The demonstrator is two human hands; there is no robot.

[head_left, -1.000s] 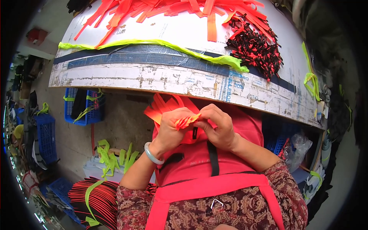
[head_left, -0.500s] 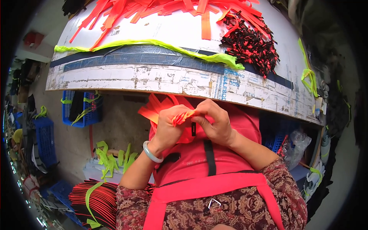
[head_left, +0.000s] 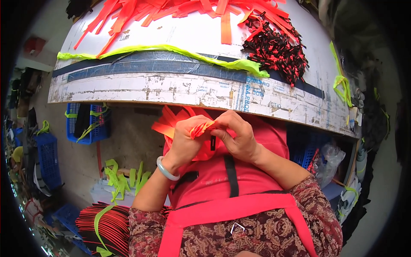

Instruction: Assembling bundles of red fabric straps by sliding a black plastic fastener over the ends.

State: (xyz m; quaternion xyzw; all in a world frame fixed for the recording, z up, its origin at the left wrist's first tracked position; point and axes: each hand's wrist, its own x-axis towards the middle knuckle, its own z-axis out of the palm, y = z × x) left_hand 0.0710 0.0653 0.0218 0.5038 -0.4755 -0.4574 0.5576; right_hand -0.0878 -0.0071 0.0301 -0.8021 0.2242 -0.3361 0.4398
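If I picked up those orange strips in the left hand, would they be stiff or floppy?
Probably floppy: beyond the left hand, the orange strips splay loosely. They look thin and flat, so likely light. Bunched in overlapping layers, they might slip apart if the grip loosened.

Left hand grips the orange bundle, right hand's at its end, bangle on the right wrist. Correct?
Not quite: the head view shows the bangle on the left wrist. The left hand does grip the orange bundle, with the right hand at its end.
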